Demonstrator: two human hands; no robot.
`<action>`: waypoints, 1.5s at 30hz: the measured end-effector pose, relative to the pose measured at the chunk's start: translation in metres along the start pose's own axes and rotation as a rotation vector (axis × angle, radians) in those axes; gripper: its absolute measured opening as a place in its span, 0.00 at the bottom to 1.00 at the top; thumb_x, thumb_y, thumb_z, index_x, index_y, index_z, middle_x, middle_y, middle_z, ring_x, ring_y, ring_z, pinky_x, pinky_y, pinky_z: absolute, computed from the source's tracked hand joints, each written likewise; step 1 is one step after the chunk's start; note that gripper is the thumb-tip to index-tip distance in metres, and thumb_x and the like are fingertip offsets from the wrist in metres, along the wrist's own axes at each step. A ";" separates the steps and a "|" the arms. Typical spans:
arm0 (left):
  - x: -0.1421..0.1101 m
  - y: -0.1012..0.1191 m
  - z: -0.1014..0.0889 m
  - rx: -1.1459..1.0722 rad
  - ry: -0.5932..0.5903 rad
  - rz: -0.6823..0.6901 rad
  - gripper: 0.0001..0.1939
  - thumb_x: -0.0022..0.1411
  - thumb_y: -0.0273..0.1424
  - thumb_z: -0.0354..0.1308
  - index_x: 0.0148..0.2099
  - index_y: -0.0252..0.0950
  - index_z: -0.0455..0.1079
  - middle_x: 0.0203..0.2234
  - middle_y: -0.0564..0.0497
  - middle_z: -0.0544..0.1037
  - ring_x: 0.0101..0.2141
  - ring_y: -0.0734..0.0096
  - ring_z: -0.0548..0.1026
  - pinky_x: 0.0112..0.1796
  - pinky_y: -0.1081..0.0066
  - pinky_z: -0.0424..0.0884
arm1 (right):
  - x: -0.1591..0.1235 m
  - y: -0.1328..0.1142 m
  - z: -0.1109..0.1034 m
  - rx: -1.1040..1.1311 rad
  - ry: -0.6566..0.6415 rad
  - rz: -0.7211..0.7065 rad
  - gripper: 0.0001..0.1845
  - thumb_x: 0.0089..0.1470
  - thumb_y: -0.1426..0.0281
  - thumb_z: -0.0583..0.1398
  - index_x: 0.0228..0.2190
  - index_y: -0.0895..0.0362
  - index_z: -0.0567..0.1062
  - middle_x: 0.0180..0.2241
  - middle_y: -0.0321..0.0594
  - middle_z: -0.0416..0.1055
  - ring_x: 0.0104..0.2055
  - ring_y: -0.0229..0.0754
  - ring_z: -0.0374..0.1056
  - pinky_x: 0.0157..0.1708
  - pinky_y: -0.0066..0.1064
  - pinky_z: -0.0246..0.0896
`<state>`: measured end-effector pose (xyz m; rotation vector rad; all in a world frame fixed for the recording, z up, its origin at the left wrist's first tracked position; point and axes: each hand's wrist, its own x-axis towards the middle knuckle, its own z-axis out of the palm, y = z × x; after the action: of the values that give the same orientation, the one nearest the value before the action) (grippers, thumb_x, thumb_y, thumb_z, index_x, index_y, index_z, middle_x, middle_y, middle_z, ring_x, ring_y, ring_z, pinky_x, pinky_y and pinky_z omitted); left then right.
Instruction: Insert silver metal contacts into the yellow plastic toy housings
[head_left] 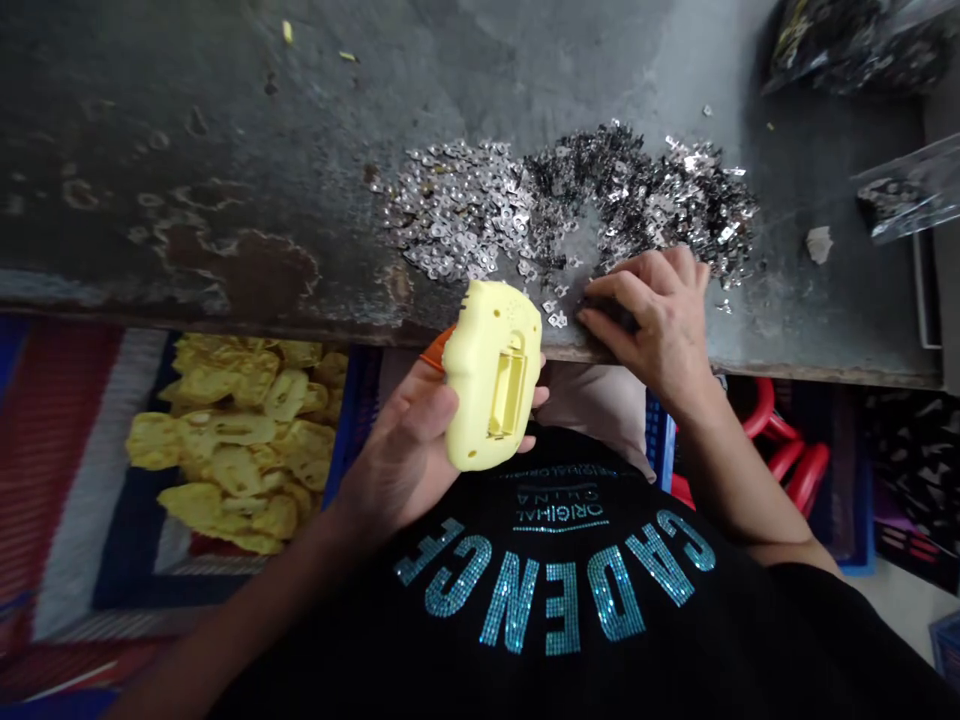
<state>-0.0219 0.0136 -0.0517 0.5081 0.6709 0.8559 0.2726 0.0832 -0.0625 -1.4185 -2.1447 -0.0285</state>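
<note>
Your left hand (401, 450) grips a yellow plastic housing (491, 375) over the near edge of the worn bench (187, 130); your right hand (649, 325) curls at that edge, its hold unclear, beside a heap of small silver parts (570, 205)

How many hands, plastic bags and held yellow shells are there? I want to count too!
Hands: 2 (left hand, right hand)
Yellow plastic shell in hand: 1
Plastic bags: 2 (top bag, side bag)
Total: 5
</note>
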 end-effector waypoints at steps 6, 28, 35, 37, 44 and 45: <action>0.002 0.002 0.013 -0.091 -0.007 -0.056 0.33 0.72 0.53 0.72 0.73 0.52 0.74 0.63 0.47 0.88 0.56 0.43 0.91 0.38 0.63 0.92 | 0.008 -0.017 -0.019 0.184 -0.057 -0.067 0.04 0.75 0.61 0.68 0.46 0.44 0.85 0.43 0.38 0.83 0.48 0.54 0.76 0.54 0.50 0.66; -0.013 -0.005 0.038 -0.091 -0.152 -0.136 0.30 0.73 0.59 0.70 0.65 0.46 0.81 0.55 0.46 0.90 0.50 0.46 0.92 0.28 0.72 0.87 | 0.012 -0.065 -0.090 0.274 -0.366 -0.303 0.11 0.80 0.61 0.60 0.50 0.45 0.84 0.45 0.39 0.82 0.46 0.49 0.79 0.51 0.47 0.76; -0.018 -0.011 0.037 -0.074 -0.097 -0.129 0.32 0.72 0.58 0.70 0.68 0.47 0.79 0.61 0.44 0.88 0.52 0.45 0.91 0.28 0.70 0.88 | 0.011 -0.070 -0.093 0.136 -0.318 -0.451 0.17 0.83 0.61 0.54 0.50 0.49 0.82 0.43 0.40 0.82 0.43 0.48 0.76 0.46 0.46 0.75; -0.017 -0.010 0.038 -0.070 -0.120 -0.134 0.31 0.73 0.58 0.70 0.68 0.46 0.80 0.60 0.44 0.88 0.54 0.44 0.91 0.29 0.70 0.88 | 0.010 -0.071 -0.093 0.111 -0.291 -0.493 0.17 0.83 0.62 0.53 0.49 0.50 0.81 0.43 0.41 0.82 0.43 0.48 0.76 0.45 0.46 0.75; -0.016 -0.009 0.041 -0.059 -0.181 -0.118 0.33 0.75 0.60 0.66 0.69 0.44 0.79 0.59 0.42 0.89 0.55 0.44 0.90 0.32 0.69 0.90 | -0.002 -0.070 -0.092 0.198 -0.242 -0.382 0.11 0.80 0.65 0.60 0.56 0.47 0.82 0.47 0.40 0.85 0.45 0.48 0.80 0.46 0.46 0.76; -0.016 -0.009 0.042 -0.051 -0.187 -0.118 0.34 0.75 0.60 0.66 0.70 0.44 0.79 0.59 0.42 0.89 0.55 0.43 0.90 0.33 0.68 0.90 | -0.005 -0.070 -0.091 0.213 -0.231 -0.348 0.11 0.80 0.65 0.60 0.56 0.45 0.82 0.48 0.39 0.86 0.45 0.48 0.80 0.47 0.46 0.76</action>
<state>0.0047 -0.0100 -0.0234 0.4913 0.5012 0.7032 0.2546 0.0198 0.0315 -0.9551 -2.4763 0.2365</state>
